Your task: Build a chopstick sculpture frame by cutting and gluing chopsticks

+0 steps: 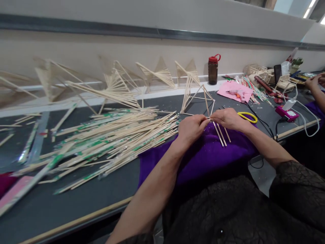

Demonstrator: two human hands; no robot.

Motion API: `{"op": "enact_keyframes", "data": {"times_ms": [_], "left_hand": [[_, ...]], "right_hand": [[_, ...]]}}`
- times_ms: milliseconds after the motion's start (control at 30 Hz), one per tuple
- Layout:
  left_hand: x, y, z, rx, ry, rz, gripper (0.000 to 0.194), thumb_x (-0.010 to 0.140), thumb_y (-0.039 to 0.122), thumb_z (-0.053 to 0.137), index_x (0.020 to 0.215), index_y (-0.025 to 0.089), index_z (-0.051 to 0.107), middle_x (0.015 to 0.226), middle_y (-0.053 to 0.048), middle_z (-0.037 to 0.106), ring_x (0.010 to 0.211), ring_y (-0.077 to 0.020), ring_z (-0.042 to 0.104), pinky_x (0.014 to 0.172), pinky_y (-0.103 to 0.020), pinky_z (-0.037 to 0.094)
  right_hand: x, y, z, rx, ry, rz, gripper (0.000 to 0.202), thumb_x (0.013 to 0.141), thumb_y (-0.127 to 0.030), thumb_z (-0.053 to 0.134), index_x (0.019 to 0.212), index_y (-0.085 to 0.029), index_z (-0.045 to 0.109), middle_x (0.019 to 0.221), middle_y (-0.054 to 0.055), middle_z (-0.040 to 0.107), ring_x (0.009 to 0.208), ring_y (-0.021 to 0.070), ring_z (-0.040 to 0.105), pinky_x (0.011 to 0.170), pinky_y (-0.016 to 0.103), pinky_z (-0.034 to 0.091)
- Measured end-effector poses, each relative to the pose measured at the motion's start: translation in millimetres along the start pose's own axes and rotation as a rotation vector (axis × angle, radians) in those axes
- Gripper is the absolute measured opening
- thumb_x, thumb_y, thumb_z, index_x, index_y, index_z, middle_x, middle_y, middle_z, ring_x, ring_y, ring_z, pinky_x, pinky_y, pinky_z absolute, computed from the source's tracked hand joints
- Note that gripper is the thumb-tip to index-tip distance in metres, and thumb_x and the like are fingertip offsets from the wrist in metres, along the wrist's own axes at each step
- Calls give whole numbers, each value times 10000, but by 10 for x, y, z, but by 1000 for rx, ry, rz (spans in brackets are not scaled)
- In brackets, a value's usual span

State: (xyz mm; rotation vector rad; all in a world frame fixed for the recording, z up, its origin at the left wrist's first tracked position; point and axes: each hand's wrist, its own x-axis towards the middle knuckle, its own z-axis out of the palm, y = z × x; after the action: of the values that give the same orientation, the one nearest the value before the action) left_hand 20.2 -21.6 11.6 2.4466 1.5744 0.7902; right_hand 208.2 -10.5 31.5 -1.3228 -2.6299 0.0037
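Note:
My left hand (191, 128) and my right hand (226, 118) meet over the front edge of the table, fingertips pinched together at a lower corner of a small frame of wooden sticks (206, 98). The fingers partly cover that corner, so I cannot tell which stick each one grips. Beyond my hands, the frame stands on the dark tabletop with its sticks joined at angles. Several loose wooden sticks (223, 137) lie on the purple cloth (203, 156) just below my right hand. Scissors with yellow handles (247, 117) rest beside my right wrist.
A big heap of wooden sticks (122, 135), some in plastic wrappers, covers the left. Finished-looking stick structures (157, 76) line the wall. A brown bottle (212, 73) stands behind. A pink glue gun (237, 94) lies on pink paper, near a magenta power block (286, 114). Another person's hand (313, 81) shows far right.

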Motion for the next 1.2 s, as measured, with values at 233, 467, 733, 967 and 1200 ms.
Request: {"op": "enact_keyframes", "data": {"times_ms": [233, 467, 733, 967, 1200], "left_hand": [[11, 12, -2, -21, -24, -78, 265, 849, 403, 539, 789, 247, 745, 796, -52, 743, 725, -223, 629, 589, -293, 344], [17, 17, 6, -11, -23, -99, 256, 834, 401, 546, 759, 255, 742, 755, -47, 735, 686, -217, 618, 562, -288, 329], [32, -3, 69, 54, 4, -117, 274, 837, 417, 534, 730, 265, 736, 733, -54, 731, 661, -217, 616, 536, -285, 311], [33, -70, -32, -335, -129, -5, 248, 775, 404, 581, 676, 219, 714, 639, -20, 673, 609, -165, 562, 567, -259, 374], [-9, 9, -186, -983, -84, -158, 196, 711, 368, 652, 680, 177, 689, 439, 54, 378, 405, -72, 279, 413, -219, 193]], "right_hand": [[66, 48, 132, 10, 17, -3, 296, 976, -299, 429, 1043, -222, 707, 1041, 52, 728, 917, 183, 640, 672, 264, 343], [71, 29, 138, -9, -10, 36, 295, 979, -309, 432, 1034, -214, 705, 1049, 43, 729, 915, 177, 647, 660, 261, 326], [97, -52, 175, -72, -29, 86, 303, 976, -277, 421, 1008, -199, 712, 996, 78, 732, 860, 189, 647, 630, 270, 323], [12, 32, 112, 302, -37, -31, 254, 921, -232, 477, 934, -126, 707, 881, 70, 708, 793, 156, 612, 662, 253, 360], [-138, 204, 0, 907, 156, -68, 334, 887, -397, 503, 921, -125, 695, 716, 6, 603, 622, 88, 466, 587, 229, 373]]}}
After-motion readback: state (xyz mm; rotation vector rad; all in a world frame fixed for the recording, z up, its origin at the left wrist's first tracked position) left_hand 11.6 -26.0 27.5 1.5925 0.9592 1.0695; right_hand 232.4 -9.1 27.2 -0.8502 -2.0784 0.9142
